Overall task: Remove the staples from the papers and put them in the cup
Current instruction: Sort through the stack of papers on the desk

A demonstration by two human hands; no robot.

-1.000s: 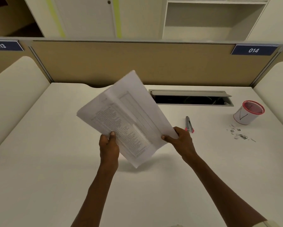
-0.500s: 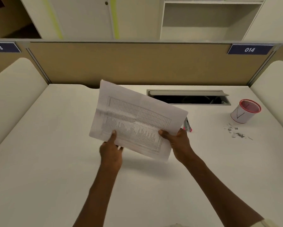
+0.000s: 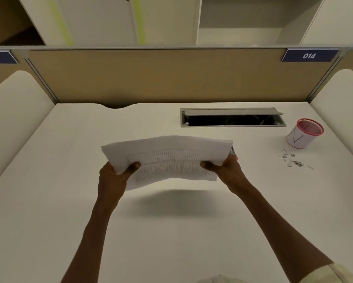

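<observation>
Now the papers [image 3: 167, 158] hang above the middle of the surface [image 3: 49, 201], sagging between two grips: the left hand [image 3: 112, 178] has its fingers closed on the near left corner, thumb on top, and the right hand [image 3: 227, 170] is pinched shut on the near right edge. Held this loosely and bowed, the stack could slide apart or slip down at one side, and any staple left in it is not visible from this angle, so one might well be missed. The loose staples [image 3: 294, 160] lie scattered on the surface at the right, just near of the red-rimmed cup [image 3: 303, 133] and not in it; a sweep of paper or a sleeve could scatter them further or push them off the edge. A grey and pink tool [image 3: 234, 152] peeks out behind the right edge of the sheets. Beyond, a cable tray [image 3: 232, 117] lies open at the far side, where small bits could drop, against a tan partition [image 3: 161, 76] labelled 014, with pale cabinets [image 3: 102, 19] behind it.
</observation>
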